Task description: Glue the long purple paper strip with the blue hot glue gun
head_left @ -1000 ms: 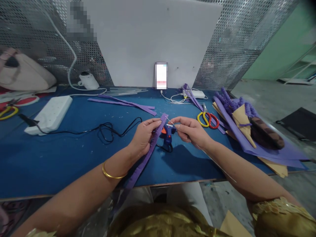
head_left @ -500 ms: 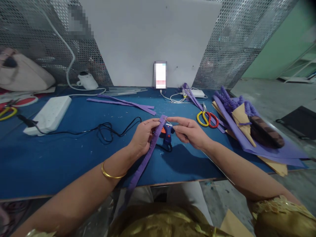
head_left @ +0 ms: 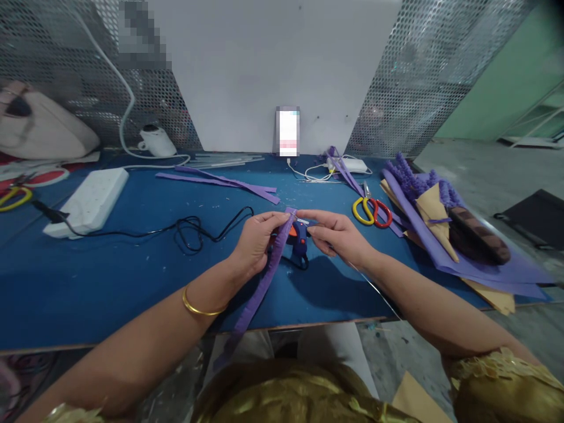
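Note:
Near the table's middle, my left hand [head_left: 254, 242] pinches the upper end of a purple strip [head_left: 263, 281], which hangs down past the table's front edge. My right hand [head_left: 337, 235] is closed on a thin wire [head_left: 374, 289] that runs back under the wrist toward the front edge. The wire's tip meets the top end of the strip, beside my right index finger. Below and between my hands lies a blue glue gun [head_left: 301, 239] with an orange part, partly hidden by the strip and fingers.
More purple strips [head_left: 220, 181] and clear glue sticks [head_left: 227, 160] lie at the back. Scissors [head_left: 372, 211], purple paper [head_left: 497, 275] and purple flowers [head_left: 405, 179] are on the right. A power strip [head_left: 90, 202] with a black cord [head_left: 145, 235] occupies the left. A phone [head_left: 288, 132] stands upright behind.
The wire's rear part has swung a little, showing more below my right wrist. My left thumb has shifted slightly toward the wire's tip. The strip is still held.

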The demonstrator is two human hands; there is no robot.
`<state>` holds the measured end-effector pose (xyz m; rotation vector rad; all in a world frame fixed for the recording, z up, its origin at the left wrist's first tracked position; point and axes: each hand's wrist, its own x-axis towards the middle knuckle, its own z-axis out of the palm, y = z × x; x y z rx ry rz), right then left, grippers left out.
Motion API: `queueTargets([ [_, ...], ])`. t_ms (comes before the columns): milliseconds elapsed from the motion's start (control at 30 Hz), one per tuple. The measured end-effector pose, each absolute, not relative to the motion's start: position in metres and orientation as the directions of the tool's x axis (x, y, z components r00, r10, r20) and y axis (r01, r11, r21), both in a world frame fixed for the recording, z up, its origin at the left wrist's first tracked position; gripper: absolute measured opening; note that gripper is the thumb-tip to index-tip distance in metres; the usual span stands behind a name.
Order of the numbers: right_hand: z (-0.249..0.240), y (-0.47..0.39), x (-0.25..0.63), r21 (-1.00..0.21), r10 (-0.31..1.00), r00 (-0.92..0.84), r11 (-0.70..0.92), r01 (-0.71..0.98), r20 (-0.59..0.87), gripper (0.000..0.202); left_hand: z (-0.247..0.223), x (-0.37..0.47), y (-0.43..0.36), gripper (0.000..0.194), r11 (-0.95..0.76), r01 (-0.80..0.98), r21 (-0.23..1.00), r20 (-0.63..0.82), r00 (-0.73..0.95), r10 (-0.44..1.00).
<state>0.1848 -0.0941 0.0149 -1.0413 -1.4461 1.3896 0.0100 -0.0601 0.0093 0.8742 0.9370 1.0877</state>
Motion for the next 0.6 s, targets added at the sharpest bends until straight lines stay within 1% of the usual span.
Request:
queueTargets([
  [100, 0.015, -0.095, 0.183, -0.995, 0.962, -0.267, 0.081, 0.065, 0.061, 0.050, 0.009, 0.010, -0.059, 0.021, 0.245, -0.319, 0.915, -0.190, 0.194, 0.962],
  [200, 0.012, -0.095, 0.183, -0.973, 0.957, -0.267, 0.165, 0.164, 0.117, 0.050, 0.010, 0.010, -0.059, 0.021, 0.252, -0.320, 0.913, -0.199, 0.190, 0.961],
  [267, 0.009, -0.094, 0.184, -0.939, 0.949, -0.266, 0.240, 0.247, 0.172, 0.050, 0.010, 0.010, -0.059, 0.021, 0.256, -0.314, 0.914, -0.204, 0.189, 0.961],
  [333, 0.005, -0.095, 0.185, -0.879, 0.936, -0.261, 0.321, 0.353, 0.236, 0.050, 0.010, 0.010, -0.059, 0.021, 0.254, -0.304, 0.918, -0.203, 0.191, 0.960],
  [433, 0.001, -0.096, 0.188, -0.715, 0.906, -0.270, 0.424, 0.556, 0.327, 0.049, 0.009, 0.009, -0.059, 0.023, 0.251, -0.287, 0.924, -0.200, 0.194, 0.960],
  [533, 0.000, -0.097, 0.190, -0.481, 0.861, -0.321, 0.491, 0.727, 0.394, 0.049, 0.008, 0.009, -0.058, 0.029, 0.254, -0.261, 0.931, -0.205, 0.199, 0.958],
  [600, 0.000, -0.098, 0.190, -0.334, 0.839, -0.369, 0.509, 0.793, 0.400, 0.050, 0.008, 0.009, -0.058, 0.030, 0.245, -0.242, 0.939, -0.200, 0.197, 0.960],
])
